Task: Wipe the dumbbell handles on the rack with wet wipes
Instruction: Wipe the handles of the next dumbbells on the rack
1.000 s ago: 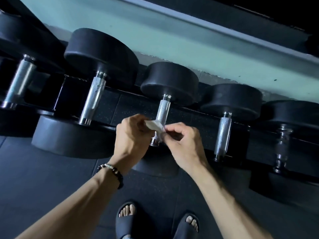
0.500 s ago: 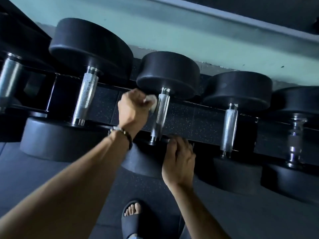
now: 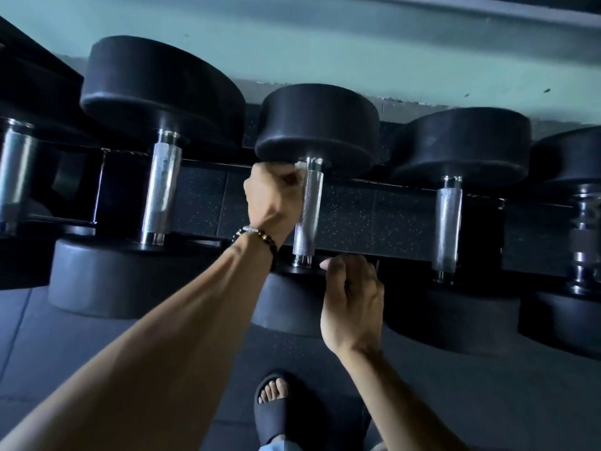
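Note:
Black dumbbells with knurled steel handles lie in a row on the dark rack (image 3: 374, 219). My left hand (image 3: 274, 198) grips a small white wet wipe (image 3: 297, 170) and holds it against the far end of the middle dumbbell handle (image 3: 309, 216), just under the far weight head. My right hand (image 3: 353, 297) rests on the near weight head of the same dumbbell, its fingers loosely curled beside the handle's near end, holding nothing. The wipe is mostly hidden inside my left fist.
A bigger dumbbell handle (image 3: 161, 196) lies to the left and a smaller dumbbell handle (image 3: 448, 222) to the right. Another contoured handle (image 3: 585, 236) is at the far right. A pale green wall (image 3: 325, 43) runs behind the rack. My sandalled foot (image 3: 276, 405) stands on the dark rubber floor.
My left hand has carried the wipe from the handle's near end up to its far end. My right hand has let go of the wipe and dropped onto the near weight head.

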`<move>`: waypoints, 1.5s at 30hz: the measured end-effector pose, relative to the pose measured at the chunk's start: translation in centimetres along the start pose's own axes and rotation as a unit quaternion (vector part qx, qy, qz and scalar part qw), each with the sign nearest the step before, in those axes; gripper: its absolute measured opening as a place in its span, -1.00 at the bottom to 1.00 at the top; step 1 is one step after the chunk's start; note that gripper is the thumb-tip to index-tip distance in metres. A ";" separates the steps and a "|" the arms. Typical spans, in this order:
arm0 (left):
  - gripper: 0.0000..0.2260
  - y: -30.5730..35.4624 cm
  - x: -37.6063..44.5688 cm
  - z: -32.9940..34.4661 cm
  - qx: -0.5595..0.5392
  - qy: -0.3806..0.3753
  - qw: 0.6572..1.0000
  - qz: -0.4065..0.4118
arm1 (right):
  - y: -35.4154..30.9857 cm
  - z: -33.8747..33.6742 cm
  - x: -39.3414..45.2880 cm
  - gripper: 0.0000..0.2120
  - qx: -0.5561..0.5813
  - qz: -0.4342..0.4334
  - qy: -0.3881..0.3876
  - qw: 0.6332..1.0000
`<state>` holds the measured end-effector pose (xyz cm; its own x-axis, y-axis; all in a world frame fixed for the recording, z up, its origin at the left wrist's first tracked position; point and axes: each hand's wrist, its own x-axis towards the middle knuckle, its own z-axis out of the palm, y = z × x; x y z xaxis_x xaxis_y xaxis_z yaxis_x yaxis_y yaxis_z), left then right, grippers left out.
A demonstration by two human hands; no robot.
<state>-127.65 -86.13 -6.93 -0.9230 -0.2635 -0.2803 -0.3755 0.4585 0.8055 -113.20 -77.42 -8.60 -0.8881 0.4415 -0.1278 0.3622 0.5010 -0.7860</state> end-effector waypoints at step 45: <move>-0.70 2.4 -0.8 0.9 0.104 -0.255 0.961 -0.024 | 0.0 0.2 -0.1 -0.60 -0.017 0.031 -0.016 0.999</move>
<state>-127.85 -84.09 -5.21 -0.8051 0.1382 -0.5768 -0.3783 0.6294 0.6788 -113.16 -77.57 -8.71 -0.8726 0.4479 -0.1950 0.4252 0.4997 -0.7547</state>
